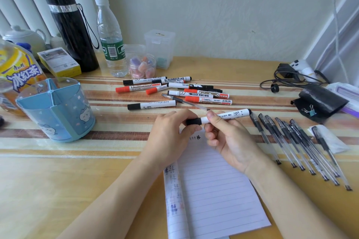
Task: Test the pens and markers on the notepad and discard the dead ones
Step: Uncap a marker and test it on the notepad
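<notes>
A white whiteboard marker with a black cap [229,115] lies level above the lined notepad [211,188]. My right hand [227,137] pinches its white barrel. My left hand [171,134] grips its black cap end. Small black test marks [195,137] sit at the top of the page. A pile of red-capped and black-capped markers [174,90] lies beyond my hands, with one clear gel pen [184,101] among them. A separate black-capped marker [151,105] lies nearer. A row of several black gel pens [297,145] lies to the right.
A blue divided pen holder [56,110] stands at the left. Behind it are a drink bottle [15,75], a black flask [71,31], a water bottle [111,39] and clear plastic boxes [159,48]. A black pouch [322,103], binder clips and cables [287,79] lie far right.
</notes>
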